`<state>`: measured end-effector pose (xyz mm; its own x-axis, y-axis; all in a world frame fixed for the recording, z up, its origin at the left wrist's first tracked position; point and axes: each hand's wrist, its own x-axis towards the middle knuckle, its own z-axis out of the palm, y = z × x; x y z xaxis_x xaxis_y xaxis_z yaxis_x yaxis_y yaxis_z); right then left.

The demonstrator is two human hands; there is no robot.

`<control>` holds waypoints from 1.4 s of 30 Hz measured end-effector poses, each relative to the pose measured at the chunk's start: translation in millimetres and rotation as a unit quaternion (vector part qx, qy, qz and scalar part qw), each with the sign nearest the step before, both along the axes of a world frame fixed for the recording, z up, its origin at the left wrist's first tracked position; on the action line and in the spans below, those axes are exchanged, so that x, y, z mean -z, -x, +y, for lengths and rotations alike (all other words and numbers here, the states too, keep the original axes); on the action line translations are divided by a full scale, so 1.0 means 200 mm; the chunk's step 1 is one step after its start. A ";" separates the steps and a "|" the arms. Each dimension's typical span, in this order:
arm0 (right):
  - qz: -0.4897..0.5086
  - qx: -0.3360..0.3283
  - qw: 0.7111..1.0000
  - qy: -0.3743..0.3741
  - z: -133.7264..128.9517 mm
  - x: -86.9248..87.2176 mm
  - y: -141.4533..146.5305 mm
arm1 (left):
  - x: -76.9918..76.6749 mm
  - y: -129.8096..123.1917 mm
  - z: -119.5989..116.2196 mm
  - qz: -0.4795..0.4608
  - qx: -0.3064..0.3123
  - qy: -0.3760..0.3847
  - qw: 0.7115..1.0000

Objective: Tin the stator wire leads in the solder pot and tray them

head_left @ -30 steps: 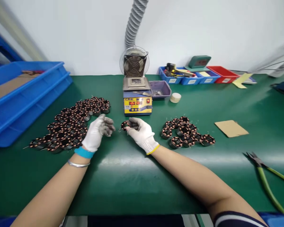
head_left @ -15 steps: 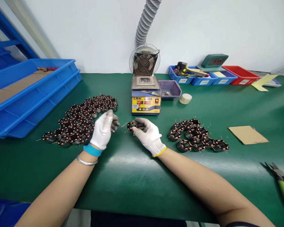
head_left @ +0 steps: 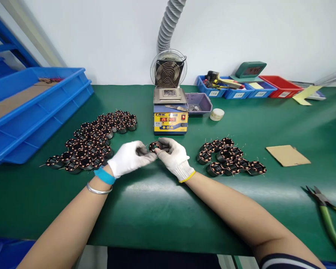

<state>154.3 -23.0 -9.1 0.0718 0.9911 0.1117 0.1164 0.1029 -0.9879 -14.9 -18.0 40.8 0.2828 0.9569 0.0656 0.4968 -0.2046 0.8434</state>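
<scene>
My right hand, in a white glove with grey fingertips, holds a motor stator, a dark ring with copper windings, above the table in front of the solder pot. Against the stator's left side is my left hand, also gloved, its fingers curled and thumb reaching the lower edge. Whether those fingertips pinch a thin lead wire or the ring itself is hidden. Many similar stators stand grouped on the left, and a smaller group of stators stands right of my hands.
A blue crate is at the left. A purple tray and a round white container adjoin the solder pot. Tool bins line the wall. Cardboard and green-handled pliers lie at the right.
My left hand has moved right from beside the left group to the held stator. The right hand keeps its hold on it. The whole view has shifted slightly.
</scene>
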 end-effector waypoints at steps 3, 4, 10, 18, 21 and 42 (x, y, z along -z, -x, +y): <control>-0.010 -0.002 1.000 0.005 0.00 -0.01 0.00 | 0.01 -0.03 -0.01 -0.009 0.031 0.054 0.998; -0.010 -0.003 1.000 0.010 0.00 -0.02 0.00 | 0.00 -0.03 -0.02 -0.044 0.013 0.058 0.997; 0.014 -0.002 1.000 0.027 -0.03 -0.03 0.02 | 0.03 0.04 0.00 -0.232 -0.195 -0.150 0.941; -0.252 0.049 0.955 -0.149 0.18 -0.42 -0.17 | 0.21 -0.14 0.05 0.202 -0.058 -0.171 0.963; -0.487 0.126 0.846 -0.176 0.47 -0.66 -0.27 | 0.22 -0.15 0.03 0.312 0.005 -0.181 0.932; -0.724 0.043 0.682 -0.092 1.06 -0.76 -0.17 | 0.23 -0.15 0.02 0.309 0.013 -0.170 0.936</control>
